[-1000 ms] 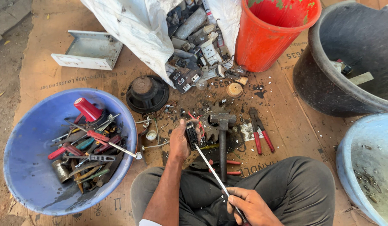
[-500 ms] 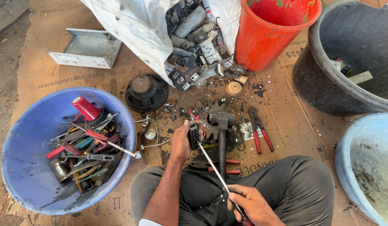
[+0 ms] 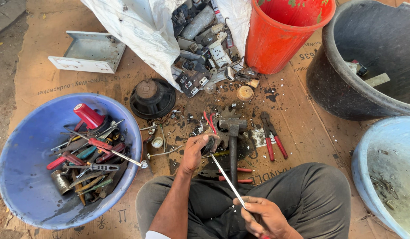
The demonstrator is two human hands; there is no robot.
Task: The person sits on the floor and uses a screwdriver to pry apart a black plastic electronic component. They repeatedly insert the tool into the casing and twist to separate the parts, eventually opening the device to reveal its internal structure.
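My left hand (image 3: 195, 152) grips a small dark part (image 3: 208, 144) just above the cardboard in front of my knees. A long screwdriver (image 3: 227, 179) runs from that part back to my right hand (image 3: 263, 217), which is closed around its handle near my lap. The shaft's tip touches the dark part. A hammer (image 3: 233, 141) lies on the cardboard right beside my left hand. Red-handled pliers (image 3: 272, 139) lie a little to the right of the hammer.
A blue tub (image 3: 23, 172) of hand tools sits left. A speaker cone (image 3: 152, 97), a white sack (image 3: 138, 31) of electrical scrap, a red bucket (image 3: 284, 40), a black tub (image 3: 342, 93), a light blue tub (image 3: 368, 159) and a metal bracket (image 3: 88, 52) ring the cardboard.
My left hand has shifted slightly and the screwdriver shaft has swung with my right hand, staying against the dark part. Nothing else has moved.
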